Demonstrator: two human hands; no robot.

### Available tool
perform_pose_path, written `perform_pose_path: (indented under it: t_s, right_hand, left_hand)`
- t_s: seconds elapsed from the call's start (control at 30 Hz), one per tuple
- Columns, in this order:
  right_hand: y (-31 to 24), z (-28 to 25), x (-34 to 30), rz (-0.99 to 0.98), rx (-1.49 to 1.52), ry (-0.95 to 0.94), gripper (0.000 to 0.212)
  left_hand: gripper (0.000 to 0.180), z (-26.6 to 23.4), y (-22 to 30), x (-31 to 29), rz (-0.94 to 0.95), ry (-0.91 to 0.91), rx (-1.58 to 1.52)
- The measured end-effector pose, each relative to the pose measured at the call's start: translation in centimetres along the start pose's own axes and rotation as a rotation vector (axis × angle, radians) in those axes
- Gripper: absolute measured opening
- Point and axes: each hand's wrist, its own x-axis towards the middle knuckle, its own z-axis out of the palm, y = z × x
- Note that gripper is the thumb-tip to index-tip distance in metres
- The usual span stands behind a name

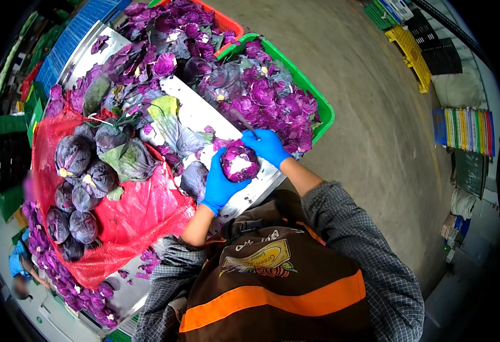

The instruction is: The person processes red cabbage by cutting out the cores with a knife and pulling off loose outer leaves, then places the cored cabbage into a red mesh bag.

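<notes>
My left hand, in a blue glove, is closed around the side of a trimmed red cabbage, whose pale cut patch faces up. A knife is gripped in my blue-gloved right hand, its thin blade pointing up and to the left. The right hand is at the cabbage's upper right edge. Below both hands is the metal table. To the left, a red mesh sack lies spread under several untrimmed cabbages. Loose outer leaves lie between the sack and my left hand.
A green crate heaped with purple leaves stands against the table's right side, with a red crate beyond it. More trimmed cabbages are piled at the lower left. Another person is at the far left.
</notes>
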Motion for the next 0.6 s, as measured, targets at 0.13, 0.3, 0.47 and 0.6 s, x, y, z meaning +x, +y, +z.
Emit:
perform_pose_path:
  t_s: [0.13, 0.3, 0.47, 0.6]
  right_hand:
    - [-2.1, -1.9, -5.3, -0.108, -0.144, 0.007, 0.037]
    - [-5.9, -2.6, -8.8, -0.175, -0.389, -0.094, 0.043]
    - [-6.4, -1.7, -8.1, -0.087, -0.504, -0.166, 0.045]
    - [-3.7, -1.1, -6.9, 0.027, -0.255, -0.063, 0.044]
  left_hand:
    - [0.106, 0.8, 2.0, -1.2, 0.085, 0.22, 0.264]
    - [0.104, 0.8, 1.7, -1.3, 0.073, 0.207, 0.274]
    - [0.105, 0.9, 1.5, -1.4, 0.08, 0.194, 0.285]
    - [0.104, 0.7, 1.6, -1.4, 0.097, 0.188, 0.268]
